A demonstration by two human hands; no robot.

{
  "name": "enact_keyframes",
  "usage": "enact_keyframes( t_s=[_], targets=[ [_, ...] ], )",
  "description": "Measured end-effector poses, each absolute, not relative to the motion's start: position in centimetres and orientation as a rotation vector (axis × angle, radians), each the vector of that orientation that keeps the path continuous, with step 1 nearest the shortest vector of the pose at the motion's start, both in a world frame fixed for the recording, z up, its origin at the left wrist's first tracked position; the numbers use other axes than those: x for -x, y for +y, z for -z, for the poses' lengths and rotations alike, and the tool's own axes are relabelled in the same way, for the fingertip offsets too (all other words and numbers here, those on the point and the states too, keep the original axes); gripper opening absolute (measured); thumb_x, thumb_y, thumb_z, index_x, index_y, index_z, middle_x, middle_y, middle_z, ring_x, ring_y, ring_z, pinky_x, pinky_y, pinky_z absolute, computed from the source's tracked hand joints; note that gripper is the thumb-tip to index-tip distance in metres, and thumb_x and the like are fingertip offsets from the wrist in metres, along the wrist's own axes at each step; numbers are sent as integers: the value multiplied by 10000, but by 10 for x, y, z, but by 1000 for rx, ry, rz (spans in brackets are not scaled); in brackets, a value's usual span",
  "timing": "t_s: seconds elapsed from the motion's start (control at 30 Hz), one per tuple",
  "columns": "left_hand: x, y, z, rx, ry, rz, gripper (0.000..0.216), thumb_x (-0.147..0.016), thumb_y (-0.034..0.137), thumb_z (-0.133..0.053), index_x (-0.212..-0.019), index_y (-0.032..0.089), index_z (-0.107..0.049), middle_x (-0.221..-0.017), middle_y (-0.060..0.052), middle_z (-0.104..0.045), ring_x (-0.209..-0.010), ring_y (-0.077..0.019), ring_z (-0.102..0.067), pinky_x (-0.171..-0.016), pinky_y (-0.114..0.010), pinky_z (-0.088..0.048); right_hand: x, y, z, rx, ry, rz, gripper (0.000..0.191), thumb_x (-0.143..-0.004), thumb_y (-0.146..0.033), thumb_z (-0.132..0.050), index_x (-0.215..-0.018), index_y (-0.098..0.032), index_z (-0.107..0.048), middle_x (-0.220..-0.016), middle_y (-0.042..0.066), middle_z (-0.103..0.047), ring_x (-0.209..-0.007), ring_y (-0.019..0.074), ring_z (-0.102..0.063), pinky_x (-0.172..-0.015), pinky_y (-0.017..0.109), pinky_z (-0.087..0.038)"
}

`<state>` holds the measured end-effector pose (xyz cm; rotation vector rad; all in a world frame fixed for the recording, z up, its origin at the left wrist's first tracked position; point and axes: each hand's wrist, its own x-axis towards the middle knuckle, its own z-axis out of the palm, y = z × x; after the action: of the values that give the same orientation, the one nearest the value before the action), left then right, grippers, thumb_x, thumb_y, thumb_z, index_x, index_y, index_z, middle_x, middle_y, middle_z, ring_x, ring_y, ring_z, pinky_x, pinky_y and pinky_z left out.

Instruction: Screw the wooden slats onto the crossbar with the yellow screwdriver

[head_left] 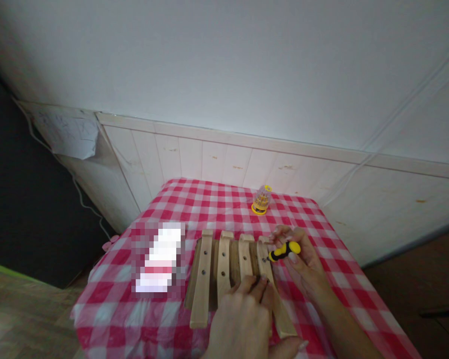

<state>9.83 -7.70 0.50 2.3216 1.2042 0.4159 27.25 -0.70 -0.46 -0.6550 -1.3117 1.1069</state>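
A wooden rack (214, 284) lies on the table, made of several pale slats with curled upper ends screwed onto a darker board. My left hand (243, 314) bears down over its right part, fingers across the slats and thumb by the lower end of the rightmost slat (283, 319), holding it. In my right hand (307, 262) is a yellow-and-black screwdriver (283, 251), gripped by the handle between thumb and fingers. Its tip points left at a dark screw (264, 260) in the rightmost slat; whether it sits in the screw head I cannot tell.
Behind the rack stands a clear bit case with a yellow base (261, 200). A blurred-out white and pink item (159, 259) lies left of the rack. The table wears a red-and-white checked cloth (205, 199), and its far edge meets a white panelled wall (194, 149).
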Motion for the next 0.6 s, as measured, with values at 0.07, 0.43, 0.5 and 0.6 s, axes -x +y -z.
enact_keyframes(
  t_s=[0.07,0.43,0.5,0.6],
  targets=[
    [-98,-77,-6,-2317,1209,-415,676,-889,693,-715,-1275,139,-739,-1347,-154,-711,-1232,-386,-646,-960,-485,-605,-271,-7,4,637,-1281,-1139,281,-853,-423,-858,-886,-300,-608,-906,-9,-715,-781,178,-673,-725,334,-567],
    [-99,-78,-5,-2297,1224,-399,716,-856,700,-748,-1290,131,-732,-1345,-148,-714,-1237,-393,-647,-956,-497,-617,-261,-10,4,651,-1150,-1251,382,-920,-674,-650,-1088,-335,-698,-729,-22,-577,-629,189,-519,-609,348,-523],
    [-100,-78,-7,-2293,1215,-387,701,-865,696,-741,-1282,132,-736,-1353,-152,-710,-1241,-395,-642,-961,-502,-611,-260,-10,2,651,-1155,-1290,413,-925,-684,-629,-1113,-331,-734,-751,-4,-596,-654,199,-540,-642,366,-542],
    [-100,-78,-10,-2281,1229,-360,683,-867,686,-743,-1267,133,-743,-1373,-156,-697,-1258,-406,-625,-977,-524,-596,-263,-10,4,668,-1219,-1255,391,-936,-652,-638,-1105,-319,-755,-768,14,-625,-682,218,-584,-681,393,-556]
  ],
)
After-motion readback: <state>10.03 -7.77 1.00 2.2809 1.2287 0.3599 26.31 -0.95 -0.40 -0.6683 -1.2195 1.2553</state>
